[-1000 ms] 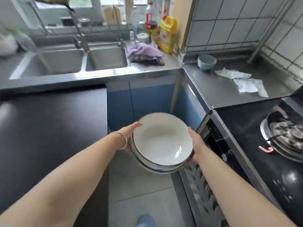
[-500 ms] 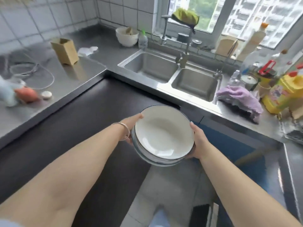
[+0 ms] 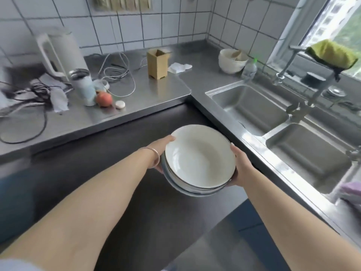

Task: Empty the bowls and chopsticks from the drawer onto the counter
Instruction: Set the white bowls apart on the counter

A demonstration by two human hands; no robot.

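A stack of white bowls (image 3: 199, 159) with dark rims is held in the air between both hands, tilted a little toward me. My left hand (image 3: 163, 146) grips the stack's left rim, a bracelet on its wrist. My right hand (image 3: 241, 167) holds the right side from below. The stack hangs over the dark cabinet front, just short of the steel counter (image 3: 148, 94). No drawer and no chopsticks are in view.
On the counter stand a white kettle (image 3: 60, 53), a steel cup (image 3: 83, 87), an apple (image 3: 104, 99), tangled cables (image 3: 115, 75), a brown box (image 3: 157, 63) and a white bowl (image 3: 231, 60). A double sink (image 3: 277, 126) with a tap (image 3: 304, 90) lies to the right.
The view has swung left from the stove corner past the sink to the left counter. The bowl stack stays gripped in both hands.
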